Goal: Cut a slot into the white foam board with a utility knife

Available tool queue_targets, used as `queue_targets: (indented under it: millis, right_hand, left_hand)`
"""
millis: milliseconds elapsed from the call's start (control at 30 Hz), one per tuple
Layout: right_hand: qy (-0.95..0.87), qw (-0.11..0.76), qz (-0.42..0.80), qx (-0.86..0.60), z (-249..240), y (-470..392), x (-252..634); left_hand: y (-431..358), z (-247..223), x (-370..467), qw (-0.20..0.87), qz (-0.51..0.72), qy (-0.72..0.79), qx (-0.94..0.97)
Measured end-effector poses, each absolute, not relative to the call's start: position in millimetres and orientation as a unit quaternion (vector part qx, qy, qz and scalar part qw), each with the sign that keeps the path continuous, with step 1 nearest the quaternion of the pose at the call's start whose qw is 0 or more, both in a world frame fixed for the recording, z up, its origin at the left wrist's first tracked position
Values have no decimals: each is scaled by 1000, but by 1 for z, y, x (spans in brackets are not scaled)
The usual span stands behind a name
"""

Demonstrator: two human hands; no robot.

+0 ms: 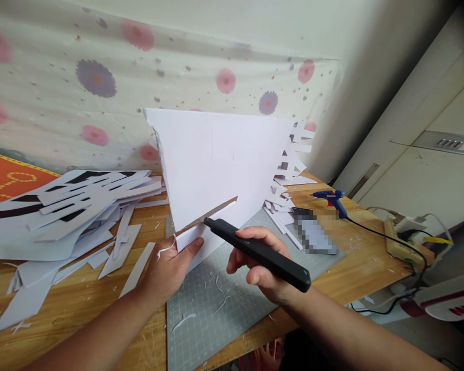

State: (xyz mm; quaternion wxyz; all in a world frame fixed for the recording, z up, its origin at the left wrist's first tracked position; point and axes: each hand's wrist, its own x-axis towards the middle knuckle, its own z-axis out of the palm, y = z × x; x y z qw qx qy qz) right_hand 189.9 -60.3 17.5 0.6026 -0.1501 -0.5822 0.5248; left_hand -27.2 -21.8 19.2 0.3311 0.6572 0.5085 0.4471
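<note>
A large white board (216, 159), perhaps foam board or card, stands upright on a grey cutting mat (204, 319). A long slit runs diagonally through its lower part. My left hand (168, 270) grips the lower left edge, thumb on the near face beside the slit. A thin curled white shaving hangs by those fingers. My right hand (265, 257) is closed around a black utility knife (259, 250), whose tip points up and left at the slit. Whether the blade touches the board I cannot tell. Cut strips and notches (294, 149) jut from the board's right side.
White cut-out pieces (96, 206) are heaped on the wooden table (139, 340) at left. A blue glue gun (330, 198) lies at right, its cord running to a power strip (404, 245). A blurred flat object (315, 232) lies on the mat. A flowered cloth (170, 67) hangs behind.
</note>
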Motion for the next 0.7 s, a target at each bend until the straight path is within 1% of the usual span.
queue_targets:
  millis: [267,433,633,700]
  right_hand:
    - [-490,698,480,-207,18,-60,181]
    - [-467,705,491,-212,22,-57,186]
    - [-430,735,468,-236,24,-53,192]
    - [-434,726,482,-229,24,-55,191]
  left_hand:
    - [-22,17,-30,294,432,519,677]
    - [-22,18,-29,264,429,528,684]
    - [-23,21,-28,237,433,537,684]
    - [-24,20,-29,223,433,540,686]
